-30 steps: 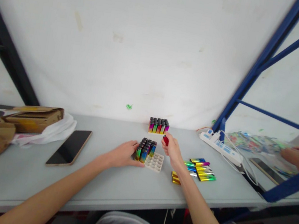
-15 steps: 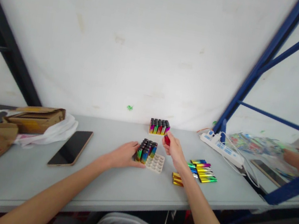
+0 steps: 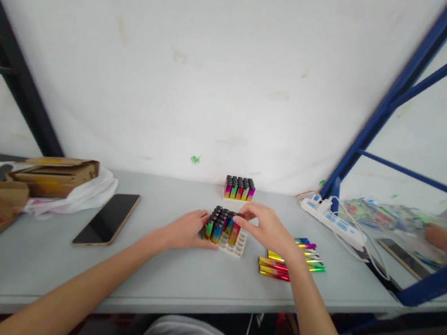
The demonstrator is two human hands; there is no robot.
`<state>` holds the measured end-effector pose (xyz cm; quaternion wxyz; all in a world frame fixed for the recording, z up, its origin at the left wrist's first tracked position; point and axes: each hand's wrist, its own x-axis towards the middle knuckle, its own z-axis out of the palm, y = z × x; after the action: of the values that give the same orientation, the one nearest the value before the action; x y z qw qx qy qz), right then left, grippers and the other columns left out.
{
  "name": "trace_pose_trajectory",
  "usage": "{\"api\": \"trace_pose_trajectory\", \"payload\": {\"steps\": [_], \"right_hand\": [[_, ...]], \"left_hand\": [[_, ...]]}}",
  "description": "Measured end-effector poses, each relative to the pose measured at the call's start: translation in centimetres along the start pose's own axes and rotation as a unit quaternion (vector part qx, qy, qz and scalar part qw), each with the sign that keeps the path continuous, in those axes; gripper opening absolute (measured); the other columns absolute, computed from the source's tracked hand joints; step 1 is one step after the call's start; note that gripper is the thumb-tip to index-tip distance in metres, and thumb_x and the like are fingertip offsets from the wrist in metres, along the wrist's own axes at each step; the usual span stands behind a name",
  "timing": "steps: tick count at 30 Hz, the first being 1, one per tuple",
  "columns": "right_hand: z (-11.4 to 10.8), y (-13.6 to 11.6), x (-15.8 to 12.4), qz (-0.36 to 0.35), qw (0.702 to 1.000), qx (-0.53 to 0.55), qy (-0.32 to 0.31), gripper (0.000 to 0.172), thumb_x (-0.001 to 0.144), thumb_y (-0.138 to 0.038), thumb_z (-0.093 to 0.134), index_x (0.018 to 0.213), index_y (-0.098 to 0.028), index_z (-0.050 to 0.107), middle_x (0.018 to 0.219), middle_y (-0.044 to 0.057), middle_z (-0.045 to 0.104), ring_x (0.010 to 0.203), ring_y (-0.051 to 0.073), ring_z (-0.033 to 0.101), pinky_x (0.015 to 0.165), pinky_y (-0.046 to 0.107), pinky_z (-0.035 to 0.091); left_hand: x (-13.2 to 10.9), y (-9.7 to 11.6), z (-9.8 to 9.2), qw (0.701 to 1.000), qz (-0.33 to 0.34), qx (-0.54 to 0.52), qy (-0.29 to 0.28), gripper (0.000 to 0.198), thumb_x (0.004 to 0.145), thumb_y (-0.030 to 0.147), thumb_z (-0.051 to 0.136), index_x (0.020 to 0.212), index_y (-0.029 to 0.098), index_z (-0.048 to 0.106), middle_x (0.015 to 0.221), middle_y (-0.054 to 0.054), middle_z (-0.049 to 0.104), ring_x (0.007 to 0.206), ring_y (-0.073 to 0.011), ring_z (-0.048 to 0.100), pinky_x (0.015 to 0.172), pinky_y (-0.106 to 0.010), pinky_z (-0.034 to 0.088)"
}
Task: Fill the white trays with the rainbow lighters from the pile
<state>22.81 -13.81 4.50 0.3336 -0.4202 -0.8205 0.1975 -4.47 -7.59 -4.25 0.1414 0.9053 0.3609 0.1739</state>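
Observation:
A white tray (image 3: 239, 248) with rows of round holes lies in the middle of the table. Several shiny, rainbow-coloured lighters (image 3: 217, 225) with black tops stand upright in its left part. My left hand (image 3: 184, 230) grips the tray's left side, its fingers and thumb bent around the corner lighters. Over the tray, my right hand (image 3: 265, 227) pinches the top of a red-and-gold lighter (image 3: 234, 234), held upright at the holes. Whether its lower end is seated in a hole I cannot tell. Loose metallic lighters (image 3: 275, 269) lie on the table by my right forearm.
Against the wall stands a second tray filled with lighters (image 3: 239, 188). A phone (image 3: 107, 219), cardboard boxes (image 3: 54, 176) and a white plastic bag (image 3: 95, 192) are at left. On the right are a power strip (image 3: 332, 223), a blue frame post (image 3: 373, 118) and another person's hands (image 3: 442, 241).
My right hand has moved down and toward me, bringing the red-and-gold lighter to the near tray. My left hand stays in place at the tray.

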Motion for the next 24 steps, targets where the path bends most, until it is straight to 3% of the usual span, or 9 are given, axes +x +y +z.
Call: {"api": "trace_pose_trajectory", "payload": {"steps": [3, 8, 14, 24], "right_hand": [[1.0, 0.5, 0.3, 0.016, 0.999, -0.019, -0.041, 0.021, 0.100, -0.040, 0.070, 0.091, -0.021, 0.072, 0.084, 0.003, 0.077, 0.077, 0.020, 0.068, 0.076, 0.031, 0.049], [2.1, 0.7, 0.5, 0.047, 0.997, -0.040, -0.035, 0.014, 0.098, -0.032, 0.075, 0.090, -0.021, 0.072, 0.082, 0.004, 0.079, 0.076, 0.021, 0.071, 0.073, 0.029, 0.046], [1.7, 0.2, 0.4, 0.047, 0.994, -0.094, -0.044, 0.012, 0.098, -0.030, 0.076, 0.090, -0.021, 0.073, 0.082, 0.004, 0.078, 0.072, 0.019, 0.068, 0.068, 0.028, 0.042], [1.7, 0.6, 0.5, 0.054, 0.994, -0.088, -0.028, 0.016, 0.096, -0.030, 0.077, 0.084, -0.021, 0.072, 0.078, 0.003, 0.077, 0.069, 0.019, 0.066, 0.066, 0.028, 0.041]], "left_hand": [[0.0, 0.2, -0.1, 1.000, -0.008, 0.009, -0.009, 0.073, 0.081, 0.083, 0.072, 0.120, 0.021, 0.070, 0.116, -0.012, 0.070, 0.111, -0.0342, 0.066, 0.103, -0.044, 0.051], [-0.1, 0.3, -0.2, 1.000, -0.008, 0.000, -0.015, 0.072, 0.082, 0.081, 0.072, 0.122, 0.022, 0.069, 0.119, -0.012, 0.070, 0.111, -0.0335, 0.065, 0.103, -0.043, 0.051], [0.0, 0.2, 0.0, 1.000, -0.008, -0.004, -0.009, 0.075, 0.081, 0.084, 0.072, 0.122, 0.021, 0.069, 0.118, -0.012, 0.070, 0.110, -0.0339, 0.066, 0.102, -0.044, 0.051], [0.0, 0.2, -0.1, 1.000, -0.008, -0.004, -0.010, 0.075, 0.081, 0.084, 0.072, 0.122, 0.022, 0.069, 0.118, -0.012, 0.069, 0.111, -0.0339, 0.065, 0.103, -0.044, 0.051]]}}
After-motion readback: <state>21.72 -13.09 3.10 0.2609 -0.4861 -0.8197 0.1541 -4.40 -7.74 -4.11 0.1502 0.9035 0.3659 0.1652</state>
